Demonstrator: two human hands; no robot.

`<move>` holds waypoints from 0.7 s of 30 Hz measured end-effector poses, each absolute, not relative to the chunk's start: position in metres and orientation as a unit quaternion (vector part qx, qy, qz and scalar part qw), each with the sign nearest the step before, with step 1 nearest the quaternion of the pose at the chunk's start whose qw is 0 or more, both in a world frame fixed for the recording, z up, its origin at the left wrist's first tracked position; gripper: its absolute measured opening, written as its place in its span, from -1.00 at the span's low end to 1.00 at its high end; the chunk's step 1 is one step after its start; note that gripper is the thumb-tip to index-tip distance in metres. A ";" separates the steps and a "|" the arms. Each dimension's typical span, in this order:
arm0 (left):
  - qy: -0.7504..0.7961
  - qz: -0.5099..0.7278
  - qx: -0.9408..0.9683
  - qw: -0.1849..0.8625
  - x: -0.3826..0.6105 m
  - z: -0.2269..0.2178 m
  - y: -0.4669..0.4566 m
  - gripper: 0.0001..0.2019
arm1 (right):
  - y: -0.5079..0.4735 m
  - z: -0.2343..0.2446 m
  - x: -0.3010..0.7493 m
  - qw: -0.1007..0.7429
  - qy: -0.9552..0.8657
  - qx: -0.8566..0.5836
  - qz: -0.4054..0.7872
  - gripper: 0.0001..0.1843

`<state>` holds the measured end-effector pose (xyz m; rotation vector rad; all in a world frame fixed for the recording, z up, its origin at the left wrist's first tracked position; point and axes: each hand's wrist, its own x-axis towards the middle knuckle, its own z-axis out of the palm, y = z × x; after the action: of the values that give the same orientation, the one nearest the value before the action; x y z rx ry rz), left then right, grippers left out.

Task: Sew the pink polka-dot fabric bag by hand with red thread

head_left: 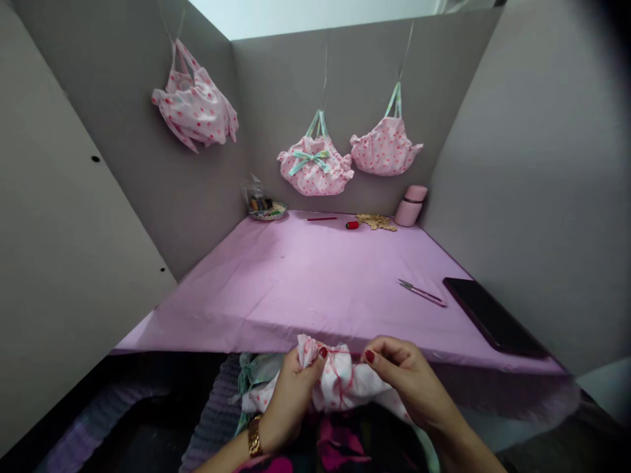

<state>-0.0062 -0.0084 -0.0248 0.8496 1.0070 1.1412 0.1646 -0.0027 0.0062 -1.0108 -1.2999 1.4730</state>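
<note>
Closest of all is the person's dark clothing (340,447) with bright pink patches, below the near edge of the table (305,269), which has a lilac cover. Just in front of that edge, over the lap, is a white and pink dotted cloth (329,393), bunched up, with red thread (351,379) looping loosely across it. The left hand (296,391), a gold band (254,437) at its wrist, grips the gathered cloth, thumb laid on top and fingers tucked behind. The right hand (401,361) is raised beside it, fingers curled and thumb tip pressed to the forefinger; whether a needle sits in that pinch is too small to tell. At the table's far left corner a shallow woven basket (282,211) stands with a clear bag (252,190) holding dark and brown items, perhaps spools. At its far right corner a pink flask (410,209) stands upright with its lid on, near a straw-coloured piece (377,222) and a red spool (351,225). Above the table's far edge hang a dotted bag with a green bow (315,164) and a plainer dotted bag (387,148); a third dotted bag (200,108) hangs above its left side. Snips (421,292) and a dark flat device (493,315) lie on the table's right side.
</note>
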 end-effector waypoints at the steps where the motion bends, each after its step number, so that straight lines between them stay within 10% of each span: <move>1: 0.436 0.506 0.375 0.643 -0.006 -0.025 -0.008 -0.86 | -0.006 0.008 0.168 0.446 -0.516 -0.398 0.613 -0.78; 10: 0.439 0.543 0.369 0.614 -0.008 -0.031 -0.007 -0.85 | -0.035 0.026 0.232 0.483 -0.596 -0.268 0.582 -0.76; 21: 0.432 0.510 0.383 0.638 -0.002 -0.016 -0.008 -0.79 | 0.006 -0.008 0.143 0.395 -0.599 -0.452 0.529 -0.77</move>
<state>-0.0019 -0.0078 -0.0160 0.8737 0.9863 1.1641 0.1427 0.0059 -0.0083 -1.1472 -1.5190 1.3419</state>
